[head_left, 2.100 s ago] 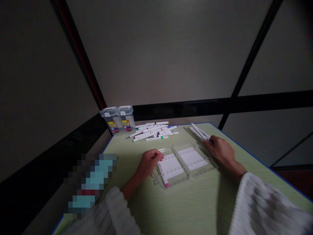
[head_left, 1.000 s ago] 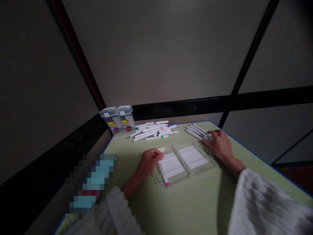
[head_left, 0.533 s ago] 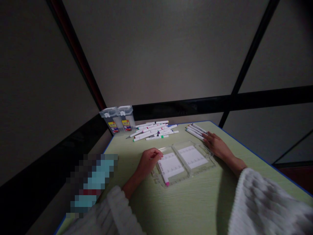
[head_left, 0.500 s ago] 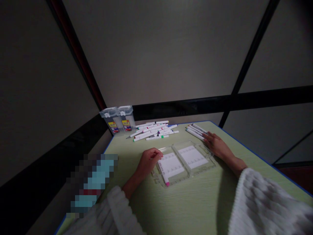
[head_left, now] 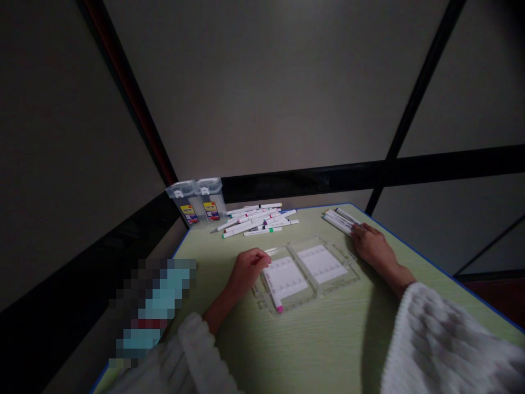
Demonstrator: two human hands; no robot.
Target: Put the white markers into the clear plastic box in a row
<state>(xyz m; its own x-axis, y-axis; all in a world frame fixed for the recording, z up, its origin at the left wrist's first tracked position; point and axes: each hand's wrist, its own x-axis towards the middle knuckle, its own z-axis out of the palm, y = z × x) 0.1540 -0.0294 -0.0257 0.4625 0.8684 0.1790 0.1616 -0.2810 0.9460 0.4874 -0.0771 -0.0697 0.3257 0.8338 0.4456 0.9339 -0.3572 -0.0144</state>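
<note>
A clear plastic case point(head_left: 318, 290) lies unfolded on the table, with a white printed card point(head_left: 322, 261) in its right half and another card point(head_left: 289, 273) in its left half. A white marker with a pink end point(head_left: 276, 298) lies slanted along the left half. My left hand point(head_left: 248, 268) is closed, its fingertips at the upper end of this marker; the exact grip is partly hidden. Right of the case, my right hand point(head_left: 373, 246) is closed around the near ends of several white markers point(head_left: 340, 220), which lie side by side on the tabletop.
Behind the case lies a loose pile of white markers point(head_left: 258, 219) with coloured bands. Two clear lidded boxes point(head_left: 200, 202) stand in the back left corner against the wall. A blurred-out turquoise item point(head_left: 164, 301) is at the left edge of the table point(head_left: 311, 345).
My right hand has slid the group of markers a little to the right, away from the case, and its fingers have closed more around them. My left hand stays in place.
</note>
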